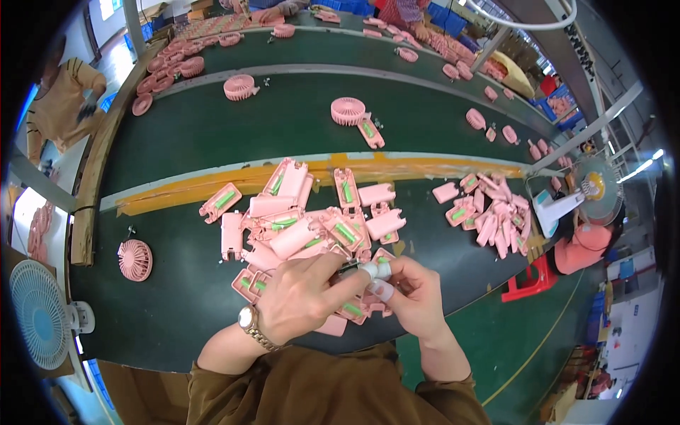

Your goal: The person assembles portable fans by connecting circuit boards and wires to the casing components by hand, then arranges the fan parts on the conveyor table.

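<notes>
Both my hands meet over the near side of a heap of pink plastic handle shells [294, 237], many with a green cylinder inside. My left hand [297, 294], with a metal wristwatch [249, 320] at its wrist, is closed, its index finger reaching to my right fingertips. My right hand [414, 297] pinches with thumb and index finger, white covers on fingertips. A small dark piece shows between the hands, too hidden to name. Beneath them lies a shell with a green cylinder [352, 309], partly covered by my fingers.
A round pink fan head [134, 260] lies at left. Another pile of pink shells [496, 216] is at right. Past the yellow-taped ledge [234, 185], a green belt [283, 134] carries fan heads [348, 111]. Desk fans [44, 312] stand at both sides; other people work around.
</notes>
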`<action>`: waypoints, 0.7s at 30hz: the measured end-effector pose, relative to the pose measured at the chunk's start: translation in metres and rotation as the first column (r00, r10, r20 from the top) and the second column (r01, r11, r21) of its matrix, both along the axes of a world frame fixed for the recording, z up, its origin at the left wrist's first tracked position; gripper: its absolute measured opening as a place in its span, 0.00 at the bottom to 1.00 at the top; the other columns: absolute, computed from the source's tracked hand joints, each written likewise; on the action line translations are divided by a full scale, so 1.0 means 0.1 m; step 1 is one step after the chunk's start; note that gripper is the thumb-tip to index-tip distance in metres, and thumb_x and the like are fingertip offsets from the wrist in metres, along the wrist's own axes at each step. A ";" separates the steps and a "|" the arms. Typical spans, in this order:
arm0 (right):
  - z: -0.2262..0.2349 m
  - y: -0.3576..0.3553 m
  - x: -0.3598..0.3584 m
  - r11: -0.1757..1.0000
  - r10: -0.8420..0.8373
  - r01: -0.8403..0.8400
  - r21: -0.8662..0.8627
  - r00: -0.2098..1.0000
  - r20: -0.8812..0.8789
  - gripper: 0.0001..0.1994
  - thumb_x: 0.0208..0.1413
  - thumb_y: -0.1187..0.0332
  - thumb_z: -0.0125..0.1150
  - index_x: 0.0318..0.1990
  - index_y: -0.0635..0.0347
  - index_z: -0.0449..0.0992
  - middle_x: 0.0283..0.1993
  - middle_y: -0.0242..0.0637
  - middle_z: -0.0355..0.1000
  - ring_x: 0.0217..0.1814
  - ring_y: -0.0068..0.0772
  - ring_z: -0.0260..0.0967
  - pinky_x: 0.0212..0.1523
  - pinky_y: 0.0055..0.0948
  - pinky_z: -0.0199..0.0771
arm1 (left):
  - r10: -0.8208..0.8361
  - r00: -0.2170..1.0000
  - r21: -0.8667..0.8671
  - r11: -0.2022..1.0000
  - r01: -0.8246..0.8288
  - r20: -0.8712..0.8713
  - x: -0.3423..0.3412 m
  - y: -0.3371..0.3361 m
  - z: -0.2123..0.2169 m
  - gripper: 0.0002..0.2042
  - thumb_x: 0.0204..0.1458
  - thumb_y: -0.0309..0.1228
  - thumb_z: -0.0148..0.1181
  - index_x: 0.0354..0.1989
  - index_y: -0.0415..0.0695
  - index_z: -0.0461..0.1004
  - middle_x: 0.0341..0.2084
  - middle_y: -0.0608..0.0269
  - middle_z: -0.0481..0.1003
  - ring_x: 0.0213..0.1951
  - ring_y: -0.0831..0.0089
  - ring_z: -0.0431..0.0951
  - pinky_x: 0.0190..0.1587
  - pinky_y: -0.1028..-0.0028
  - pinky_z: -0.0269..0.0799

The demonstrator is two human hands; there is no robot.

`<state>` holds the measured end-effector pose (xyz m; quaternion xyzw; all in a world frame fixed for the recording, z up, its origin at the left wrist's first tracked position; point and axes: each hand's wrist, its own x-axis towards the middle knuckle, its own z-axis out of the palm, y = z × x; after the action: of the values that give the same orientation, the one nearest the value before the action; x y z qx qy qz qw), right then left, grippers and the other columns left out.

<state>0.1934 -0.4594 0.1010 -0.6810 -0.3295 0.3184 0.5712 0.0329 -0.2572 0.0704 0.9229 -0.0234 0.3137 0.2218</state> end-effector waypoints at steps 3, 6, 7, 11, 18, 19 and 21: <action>-0.23 -0.19 0.18 0.989 0.143 -0.126 0.082 0.957 -0.254 0.06 0.78 0.78 0.69 0.56 0.70 0.84 0.45 0.33 0.85 0.46 0.23 0.86 0.49 0.26 0.90 | -0.042 0.994 0.083 0.996 0.033 0.099 -0.01 -0.05 0.05 0.18 0.59 0.33 0.72 0.58 0.53 0.86 0.38 0.62 0.76 0.32 0.65 0.85 0.32 0.64 0.84; -0.21 -0.25 0.17 0.983 0.183 -0.161 0.088 0.907 -0.380 0.06 0.79 0.78 0.68 0.56 0.70 0.84 0.48 0.38 0.87 0.48 0.26 0.88 0.50 0.29 0.92 | -0.078 0.991 0.089 0.994 0.068 0.110 0.01 -0.10 0.07 0.19 0.60 0.37 0.72 0.60 0.52 0.85 0.37 0.64 0.76 0.35 0.66 0.86 0.33 0.65 0.84; -0.12 -0.24 0.09 0.986 0.149 -0.096 0.136 0.873 -0.464 0.07 0.77 0.74 0.71 0.55 0.68 0.83 0.44 0.38 0.85 0.40 0.22 0.82 0.39 0.24 0.82 | -0.097 0.992 0.064 0.994 0.092 0.082 -0.01 -0.12 0.07 0.20 0.60 0.37 0.72 0.61 0.52 0.85 0.38 0.64 0.76 0.36 0.66 0.86 0.33 0.65 0.84; -0.05 -0.22 -0.11 0.974 0.033 0.055 0.221 0.927 -0.374 0.09 0.75 0.71 0.74 0.52 0.67 0.81 0.39 0.37 0.81 0.27 0.16 0.68 0.25 0.21 0.68 | -0.059 0.989 -0.342 0.934 0.103 0.134 0.02 -0.24 0.06 0.22 0.58 0.23 0.75 0.62 0.48 0.84 0.41 0.59 0.85 0.34 0.60 0.89 0.33 0.60 0.86; 0.14 -0.14 -0.33 0.954 -0.100 0.097 0.283 0.995 -0.003 0.07 0.71 0.80 0.75 0.52 0.69 0.86 0.46 0.33 0.83 0.37 0.13 0.73 0.38 0.19 0.71 | -0.116 0.993 -0.790 0.609 0.066 -0.007 -0.16 -0.26 0.24 0.12 0.75 0.22 0.68 0.63 0.30 0.81 0.43 0.58 0.89 0.45 0.78 0.90 0.48 0.74 0.87; 0.17 -0.09 -0.32 0.964 -0.128 0.119 0.236 0.991 0.023 0.07 0.71 0.79 0.76 0.52 0.69 0.86 0.45 0.32 0.83 0.37 0.12 0.72 0.38 0.19 0.71 | -0.121 0.992 -0.787 0.614 0.055 -0.025 -0.15 -0.23 0.30 0.12 0.75 0.22 0.68 0.62 0.30 0.82 0.43 0.57 0.90 0.45 0.78 0.90 0.48 0.73 0.88; 0.27 -0.03 -0.26 0.972 -0.109 0.091 0.217 0.991 0.074 0.08 0.70 0.78 0.77 0.52 0.69 0.86 0.44 0.31 0.84 0.37 0.12 0.73 0.38 0.18 0.71 | -0.115 0.993 -0.764 0.640 0.088 0.018 -0.12 -0.18 0.36 0.11 0.75 0.22 0.67 0.61 0.30 0.82 0.44 0.55 0.90 0.44 0.77 0.91 0.48 0.73 0.90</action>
<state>0.1674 -0.4622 0.1282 -0.6444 -0.3510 0.2229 0.6417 0.0209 -0.2755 0.1067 0.7459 0.0624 0.2666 0.6071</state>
